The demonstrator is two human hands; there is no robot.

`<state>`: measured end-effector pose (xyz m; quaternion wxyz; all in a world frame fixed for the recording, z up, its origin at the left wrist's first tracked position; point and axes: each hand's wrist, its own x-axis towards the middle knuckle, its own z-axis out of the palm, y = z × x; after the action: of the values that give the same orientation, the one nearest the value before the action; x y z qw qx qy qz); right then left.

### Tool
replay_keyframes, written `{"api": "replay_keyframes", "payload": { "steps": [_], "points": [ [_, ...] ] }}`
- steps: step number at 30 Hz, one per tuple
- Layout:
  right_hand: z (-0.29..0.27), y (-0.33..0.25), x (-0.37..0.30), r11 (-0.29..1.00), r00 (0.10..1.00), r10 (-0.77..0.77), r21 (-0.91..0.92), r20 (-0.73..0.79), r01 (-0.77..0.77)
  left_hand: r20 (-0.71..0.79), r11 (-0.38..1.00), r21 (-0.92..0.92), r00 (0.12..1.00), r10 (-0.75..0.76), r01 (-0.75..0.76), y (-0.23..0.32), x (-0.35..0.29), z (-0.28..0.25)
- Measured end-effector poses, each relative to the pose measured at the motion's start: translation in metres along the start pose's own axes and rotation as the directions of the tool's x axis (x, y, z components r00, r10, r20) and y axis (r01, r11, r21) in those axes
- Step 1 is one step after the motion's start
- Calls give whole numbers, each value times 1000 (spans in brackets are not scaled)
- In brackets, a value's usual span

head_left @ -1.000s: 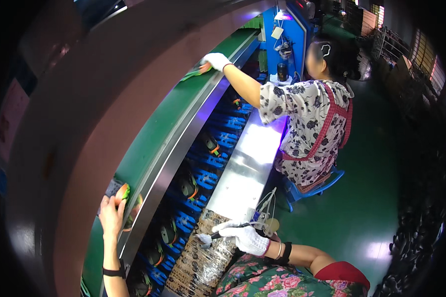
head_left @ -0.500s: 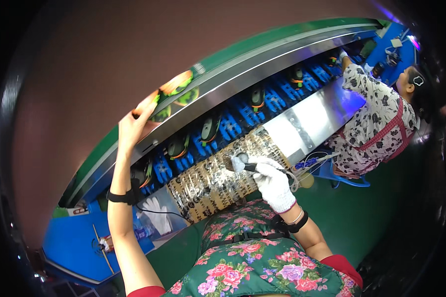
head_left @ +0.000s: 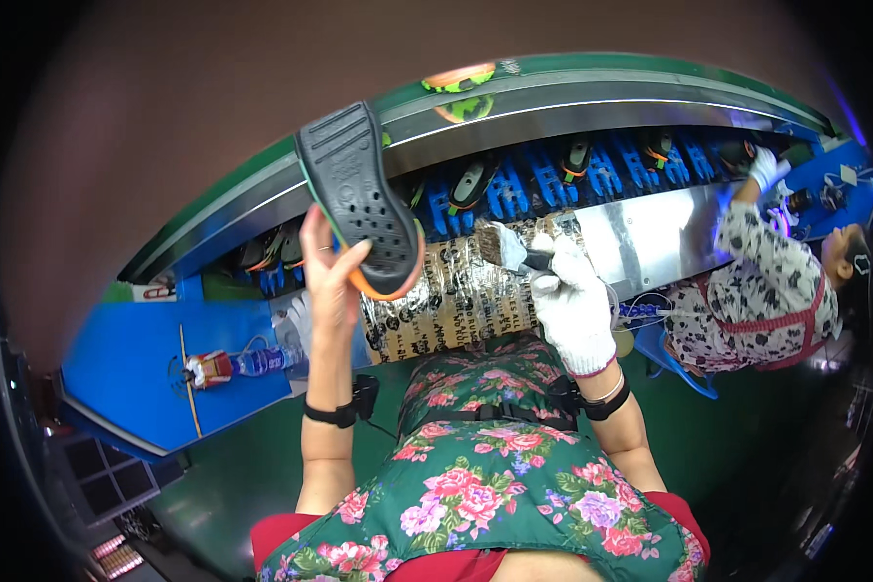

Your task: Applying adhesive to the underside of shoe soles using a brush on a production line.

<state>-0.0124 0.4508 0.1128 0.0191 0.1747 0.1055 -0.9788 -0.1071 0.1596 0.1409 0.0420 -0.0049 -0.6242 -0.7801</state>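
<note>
My left hand (head_left: 332, 276), bare, grips a shoe sole (head_left: 357, 184) by its lower end. The sole is held up with its black, hole-dotted face toward me, and an orange rim shows at the bottom. In my white-gloved right hand (head_left: 569, 291) is a brush (head_left: 502, 247), its bristles pointing left. The brush hangs over a ledge covered in printed brown paper and clear film (head_left: 456, 301), apart from the sole. Another orange and green sole (head_left: 459, 78) lies on the green shelf beyond.
Blue holders on a conveyor (head_left: 506, 189) run behind the ledge, several carrying soles. A metal plate (head_left: 650, 233) continues to the right, where a co-worker (head_left: 761, 262) sits reaching toward the line. On the blue table (head_left: 126, 359) at left lie a stick and a plastic bottle (head_left: 262, 362).
My left hand has taken the sole from the green shelf and brought it nearer, over the ledge. The brush stays in my right hand. The whole view has turned.
</note>
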Motion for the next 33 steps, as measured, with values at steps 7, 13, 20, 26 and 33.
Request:
{"api": "replay_keyframes", "payload": {
  "steps": [7,13,20,26,33],
  "points": [
    [73,9,7,958,991,59,-287,119,-22,308,624,-266,678,-667,735,-37,-27,8],
    [89,6,1,480,941,-90,-814,325,327,414,655,-336,731,-543,677,-48,-76,37],
    [83,-1,8,73,721,-159,-720,674,690,498,234,-763,779,-382,603,-54,-73,61],
    [84,-3,25,-376,461,-147,-481,875,792,219,613,-525,790,-573,591,-45,-81,79],
    [63,12,9,-330,581,-35,-559,813,761,309,726,-269,771,-557,632,-64,-86,69]
  ]
}}
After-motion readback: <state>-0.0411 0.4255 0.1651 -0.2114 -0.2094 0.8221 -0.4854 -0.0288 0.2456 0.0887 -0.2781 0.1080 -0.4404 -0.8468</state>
